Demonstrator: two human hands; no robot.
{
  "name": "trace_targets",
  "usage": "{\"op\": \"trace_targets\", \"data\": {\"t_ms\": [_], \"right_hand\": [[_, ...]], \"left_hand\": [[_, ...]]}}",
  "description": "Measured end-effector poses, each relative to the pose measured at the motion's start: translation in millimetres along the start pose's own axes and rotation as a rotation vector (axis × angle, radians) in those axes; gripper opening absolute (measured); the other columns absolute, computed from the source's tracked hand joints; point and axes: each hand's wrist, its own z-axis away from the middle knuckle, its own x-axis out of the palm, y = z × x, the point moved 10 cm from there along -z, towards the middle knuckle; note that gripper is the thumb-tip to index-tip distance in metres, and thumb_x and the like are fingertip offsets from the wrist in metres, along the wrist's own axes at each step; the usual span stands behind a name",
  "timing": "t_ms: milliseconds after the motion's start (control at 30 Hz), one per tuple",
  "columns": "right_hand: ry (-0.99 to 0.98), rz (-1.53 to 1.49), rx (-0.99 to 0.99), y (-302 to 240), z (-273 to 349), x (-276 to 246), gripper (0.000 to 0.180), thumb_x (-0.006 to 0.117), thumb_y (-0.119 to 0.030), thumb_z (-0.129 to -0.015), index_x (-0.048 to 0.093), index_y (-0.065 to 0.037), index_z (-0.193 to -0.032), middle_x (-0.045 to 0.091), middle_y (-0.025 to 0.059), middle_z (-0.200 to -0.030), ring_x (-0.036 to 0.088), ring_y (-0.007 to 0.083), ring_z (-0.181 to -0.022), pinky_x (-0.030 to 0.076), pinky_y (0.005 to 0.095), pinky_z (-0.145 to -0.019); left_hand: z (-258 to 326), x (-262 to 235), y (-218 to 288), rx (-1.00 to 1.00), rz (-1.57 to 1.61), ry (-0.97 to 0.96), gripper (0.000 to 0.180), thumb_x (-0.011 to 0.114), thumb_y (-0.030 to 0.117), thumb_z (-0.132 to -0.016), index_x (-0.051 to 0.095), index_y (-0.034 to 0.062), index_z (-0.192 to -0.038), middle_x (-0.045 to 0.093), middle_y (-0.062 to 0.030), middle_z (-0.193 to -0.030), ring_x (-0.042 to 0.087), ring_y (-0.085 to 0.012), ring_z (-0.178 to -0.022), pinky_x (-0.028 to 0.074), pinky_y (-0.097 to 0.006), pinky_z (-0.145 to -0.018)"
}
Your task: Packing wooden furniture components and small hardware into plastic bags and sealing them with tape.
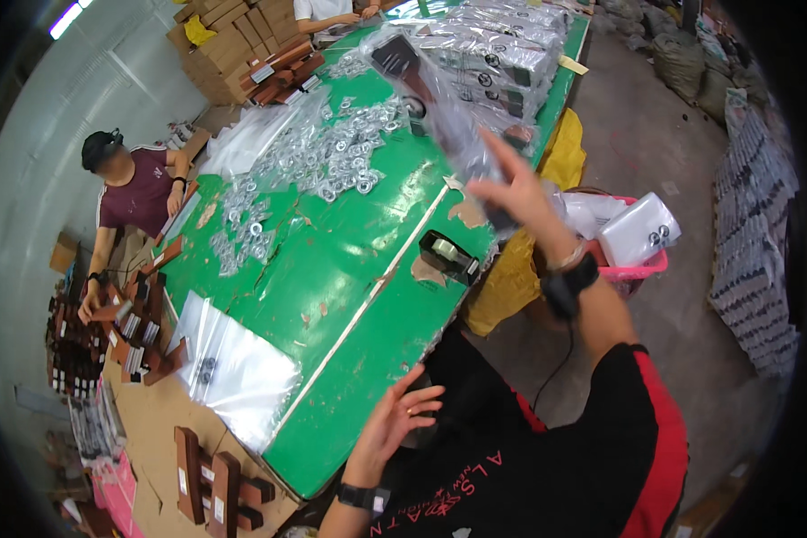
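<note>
My right hand (527, 195) is raised over the right side of the green table (350, 287). Its fingers grip the near end of a long transparent plastic bag (453, 121) with a dark brown piece inside. The bag slants up and away toward a stack of similar bagged packages (498, 67). Low in front of my body, by the table's near edge, my left hand (393, 420) is open with fingers apart and holds nothing visible. A black tape dispenser (449, 257) stands on the table below my right hand.
Small bagged metal rings (332, 157) are heaped mid-table. Flat transparent bags (238, 372) lie at the near left corner, above brown wooden pieces (222, 484). A pink basket (641, 266) stands at the right. Another person (139, 188) handles brown pieces at the left.
</note>
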Motion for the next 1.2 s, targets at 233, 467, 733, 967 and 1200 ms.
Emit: {"op": "trace_targets", "data": {"t_ms": [233, 467, 733, 967, 1200], "right_hand": [[0.186, 1.060, -0.010, 35.0, -103.9, -94.1, 0.077, 0.083, -0.036, -0.073, 0.054, -0.019, -0.142, 0.066, 0.0100, -0.114, 0.062, 0.0315, -0.105, 0.049, 0.0444, -0.085], [0.124, 1.457, -0.484, 89.8, -123.5, -47.7, 0.045, 0.070, -0.015, -0.078, 0.064, -0.018, -0.123, 0.061, 0.0071, -0.115, 0.057, 0.0258, -0.110, 0.045, 0.0427, -0.091], [-0.141, 0.930, -0.586, 117.2, -132.4, -60.3, 0.041, 0.061, -0.010, -0.098, 0.058, -0.002, -0.138, 0.062, 0.0157, -0.135, 0.059, 0.0288, -0.123, 0.043, 0.0366, -0.107], [-0.615, 0.338, -0.291, 15.7, 25.6, 203.1, 0.031, 0.059, -0.006, -0.098, 0.064, 0.001, -0.128, 0.067, 0.0113, -0.118, 0.062, 0.0197, -0.105, 0.047, 0.0309, -0.094], [-0.841, 0.157, -0.312, -10.8, 90.1, 288.4, 0.024, 0.060, -0.002, -0.096, 0.067, 0.003, -0.119, 0.069, 0.0128, -0.107, 0.065, 0.0210, -0.099, 0.049, 0.0324, -0.090]], "left_hand": [[33.5, -50.9, 4.8, 0.134, 0.080, 0.205, 0.068, 0.045, 0.046, -0.105, 0.027, 0.0073, -0.158, 0.052, -0.0256, -0.143, 0.063, -0.0328, -0.119, 0.058, -0.040, -0.092], [97.9, -89.9, 3.9, 0.265, 0.087, 0.518, 0.066, 0.048, 0.045, -0.105, 0.028, 0.0097, -0.157, 0.055, -0.0203, -0.142, 0.063, -0.0306, -0.118, 0.058, -0.040, -0.091], [212.7, -121.4, 64.6, 0.390, -0.590, 1.099, 0.049, 0.063, 0.029, -0.099, 0.055, 0.0026, -0.140, 0.070, -0.0066, -0.107, 0.063, -0.0138, -0.090, 0.052, -0.028, -0.075], [469.6, -36.7, 61.8, 0.452, -0.925, 1.959, 0.026, 0.068, 0.020, -0.096, 0.071, 0.0030, -0.116, 0.073, -0.0050, -0.092, 0.063, -0.0101, -0.081, 0.051, -0.027, -0.074], [698.8, -20.6, -49.6, -0.607, -0.588, 1.976, 0.044, 0.073, 0.043, -0.088, 0.074, 0.0055, -0.111, 0.075, -0.0121, -0.098, 0.072, -0.0251, -0.086, 0.058, -0.040, -0.072]]}}
